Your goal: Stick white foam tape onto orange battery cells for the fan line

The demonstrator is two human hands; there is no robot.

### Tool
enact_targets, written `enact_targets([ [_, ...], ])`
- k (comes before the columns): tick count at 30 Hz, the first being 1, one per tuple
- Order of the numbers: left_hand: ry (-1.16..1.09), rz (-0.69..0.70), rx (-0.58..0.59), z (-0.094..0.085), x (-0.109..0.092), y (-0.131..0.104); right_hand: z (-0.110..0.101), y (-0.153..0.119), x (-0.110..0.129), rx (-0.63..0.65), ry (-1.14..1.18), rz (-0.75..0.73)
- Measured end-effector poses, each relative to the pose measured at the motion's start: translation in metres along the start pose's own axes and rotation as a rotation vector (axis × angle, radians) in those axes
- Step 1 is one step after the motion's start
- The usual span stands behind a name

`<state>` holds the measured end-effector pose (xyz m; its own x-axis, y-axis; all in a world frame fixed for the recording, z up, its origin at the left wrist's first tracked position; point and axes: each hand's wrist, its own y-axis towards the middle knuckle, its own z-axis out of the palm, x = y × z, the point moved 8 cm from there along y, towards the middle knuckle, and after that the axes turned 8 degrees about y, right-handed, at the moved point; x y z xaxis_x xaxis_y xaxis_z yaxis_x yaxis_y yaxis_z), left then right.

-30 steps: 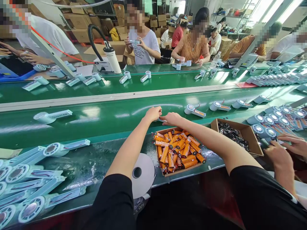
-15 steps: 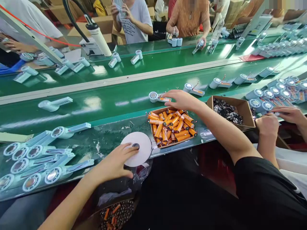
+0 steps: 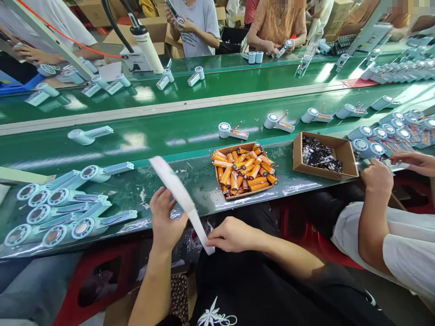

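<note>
Both hands have come back from the belt to the near edge, where the left hand [image 3: 165, 222] and right hand [image 3: 231, 234] now pinch a white paper strip [image 3: 180, 197], lifted edge-on just left of the box of orange batteries [image 3: 243, 172].

Two cardboard boxes [image 3: 325, 156], one white roll [image 3: 176, 192].

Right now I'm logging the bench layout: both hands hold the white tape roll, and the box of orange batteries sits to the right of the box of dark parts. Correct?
Not quite. The head view shows the box of orange batteries to the left of the box of dark parts, not the right. Both the left hand and right hand do hold the white tape roll.
</note>
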<state>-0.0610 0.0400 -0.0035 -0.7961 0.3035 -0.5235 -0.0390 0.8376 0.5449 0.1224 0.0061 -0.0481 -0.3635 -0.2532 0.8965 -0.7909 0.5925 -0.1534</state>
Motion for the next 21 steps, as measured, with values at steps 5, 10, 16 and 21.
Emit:
enact_targets([
  [5, -0.123, -0.305, -0.105, -0.007, 0.033, -0.005, -0.059, -0.006, 0.013, -0.111, -0.366, -0.061],
  [10, -0.101, -0.156, 0.06, 0.022, 0.014, -0.016, -0.15, 0.007, 0.018, -0.4, -0.664, -0.018],
  [16, 0.024, 0.005, 0.14, 0.034, -0.004, -0.022, -0.182, 0.018, -0.007, -0.534, -0.196, -0.064],
  [21, 0.147, 0.156, 0.114, 0.03, -0.019, -0.018, -0.185, -0.009, -0.019, -0.847, 0.68, -0.223],
])
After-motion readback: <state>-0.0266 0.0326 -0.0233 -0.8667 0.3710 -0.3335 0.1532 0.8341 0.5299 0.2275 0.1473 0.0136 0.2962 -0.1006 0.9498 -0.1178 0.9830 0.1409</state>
